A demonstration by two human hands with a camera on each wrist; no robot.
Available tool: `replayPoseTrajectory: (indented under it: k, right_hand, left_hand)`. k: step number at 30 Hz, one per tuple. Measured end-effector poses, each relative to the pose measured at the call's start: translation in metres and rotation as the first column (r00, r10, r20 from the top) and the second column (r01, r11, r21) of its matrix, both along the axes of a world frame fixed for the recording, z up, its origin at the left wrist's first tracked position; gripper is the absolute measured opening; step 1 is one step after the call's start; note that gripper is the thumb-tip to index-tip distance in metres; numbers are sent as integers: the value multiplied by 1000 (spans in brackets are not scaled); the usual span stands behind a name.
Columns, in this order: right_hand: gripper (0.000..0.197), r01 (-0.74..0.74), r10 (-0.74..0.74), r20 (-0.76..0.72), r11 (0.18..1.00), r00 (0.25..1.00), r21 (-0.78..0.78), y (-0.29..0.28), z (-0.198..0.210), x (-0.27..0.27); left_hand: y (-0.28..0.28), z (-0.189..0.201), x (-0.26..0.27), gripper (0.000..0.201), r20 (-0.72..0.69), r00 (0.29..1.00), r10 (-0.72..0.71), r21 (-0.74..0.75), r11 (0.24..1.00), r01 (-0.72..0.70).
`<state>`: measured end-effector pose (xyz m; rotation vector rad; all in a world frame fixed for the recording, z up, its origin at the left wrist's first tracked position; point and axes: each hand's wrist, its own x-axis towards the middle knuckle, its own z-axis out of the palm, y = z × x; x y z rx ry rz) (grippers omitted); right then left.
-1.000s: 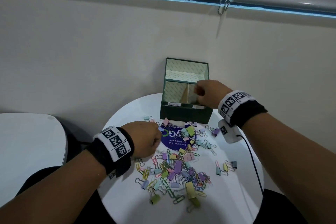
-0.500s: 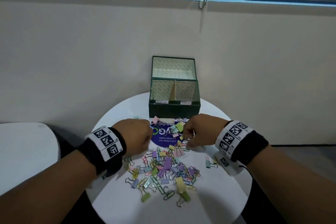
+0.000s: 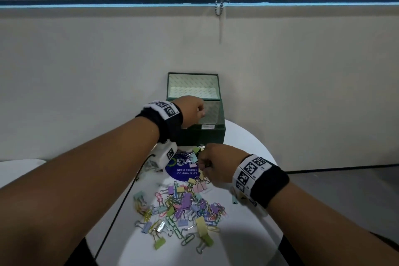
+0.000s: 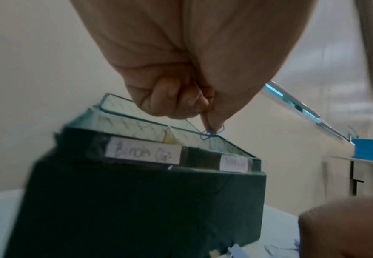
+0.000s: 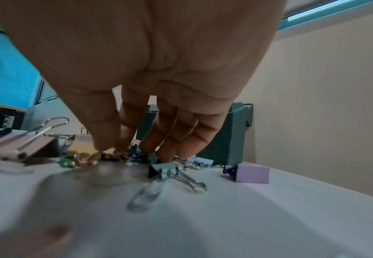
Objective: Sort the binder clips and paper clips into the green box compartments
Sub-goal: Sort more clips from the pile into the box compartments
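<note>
The green box [image 3: 203, 135] stands open at the back of the round white table [image 3: 248, 233], its lid upright. My left hand [image 3: 201, 112] hovers over the box and pinches a blue paper clip [image 4: 212, 134] between thumb and forefinger, just above the right compartment's far rim. White labels [image 4: 143, 152] mark the two compartments. My right hand [image 3: 203, 165] is down on the far edge of the pile of coloured clips [image 3: 185, 207]. In the right wrist view its thumb and forefinger [image 5: 106, 139] pinch a yellow binder clip [image 5: 110, 152].
A blue round sticker [image 3: 183, 170] lies between box and pile. A black cable [image 3: 121, 207] runs down the table's left side. Near my right hand lie a teal binder clip [image 5: 165, 172], a purple one [image 5: 249, 173] and a silver paper clip [image 5: 145, 195].
My left hand rose from the pile to the box, carrying the blue paper clip. My right hand came back from the box to the pile and now pinches a clip.
</note>
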<state>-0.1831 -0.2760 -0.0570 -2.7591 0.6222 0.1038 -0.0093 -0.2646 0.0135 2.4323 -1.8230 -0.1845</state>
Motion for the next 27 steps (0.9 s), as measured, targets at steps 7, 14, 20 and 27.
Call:
replayPoseTrajectory:
  k: [7, 14, 20, 27]
  right_hand:
    - [29, -53, 54, -28, 998, 998, 46, -2, 0, 0]
    - [20, -10, 10, 9, 1000, 1000, -2, -9, -12, 6]
    - [21, 51, -46, 84, 997, 995, -62, -15, -13, 8]
    - [33, 7, -6, -40, 1000, 999, 20, -7, -10, 6]
  left_hand:
    - [-2, -5, -8, 63, 74, 996, -47, 36, 998, 45]
    - [68, -16, -34, 11, 6, 991, -134, 56, 989, 134]
    - [88, -53, -46, 33, -1, 978, -210, 366, 910, 196]
    - [93, -52, -33, 25, -146, 982, -119, 276, 948, 156]
